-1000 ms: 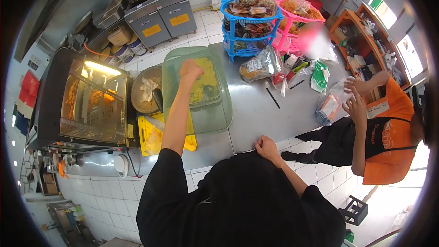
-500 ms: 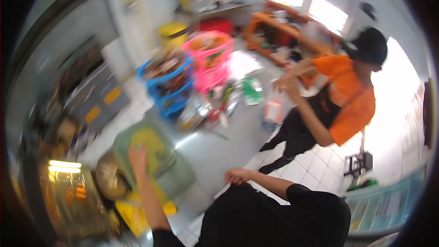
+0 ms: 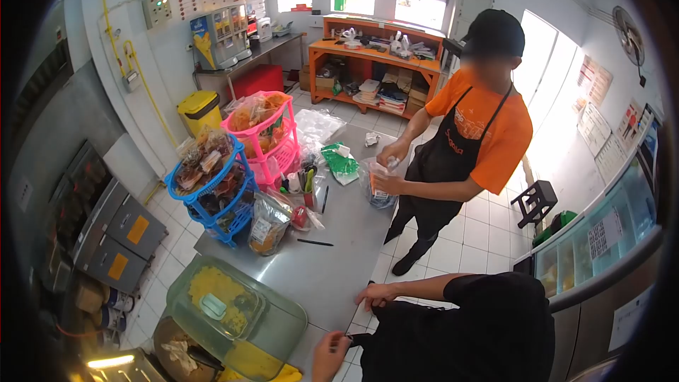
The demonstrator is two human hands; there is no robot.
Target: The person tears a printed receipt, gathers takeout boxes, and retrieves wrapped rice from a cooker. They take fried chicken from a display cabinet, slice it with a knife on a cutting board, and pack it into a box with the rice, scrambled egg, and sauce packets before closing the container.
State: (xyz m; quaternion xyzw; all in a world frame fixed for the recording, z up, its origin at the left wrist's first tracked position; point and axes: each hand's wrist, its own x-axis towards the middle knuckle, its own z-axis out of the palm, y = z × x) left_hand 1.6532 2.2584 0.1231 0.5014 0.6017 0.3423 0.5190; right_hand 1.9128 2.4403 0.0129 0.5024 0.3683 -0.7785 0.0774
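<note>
My left hand (image 3: 331, 356) is low in front of my black clothing, its fingers closed on the end of a black strap (image 3: 359, 339). At the edge of the steel table (image 3: 332, 269), my right hand (image 3: 375, 296) has curled fingers; a bit of black shows by them, but what they hold is unclear. Left of my left hand stands a translucent greenish tub (image 3: 283, 315) with yellow contents under its lid (image 3: 244, 297). A small pale green piece (image 3: 213, 306) lies on that lid.
A co-worker in an orange shirt (image 3: 495, 124) stands across the table, hands on a plastic bag (image 3: 378, 184). Blue (image 3: 212, 201) and pink (image 3: 283, 155) tiered baskets hold bagged items. A wrapped package (image 3: 269, 223) and black pen-like sticks (image 3: 315, 242) lie near them.
My left hand has moved from over the tub to my waist and closed on the strap. My right hand stays near the table edge. The view has shifted upward and sharpened.
</note>
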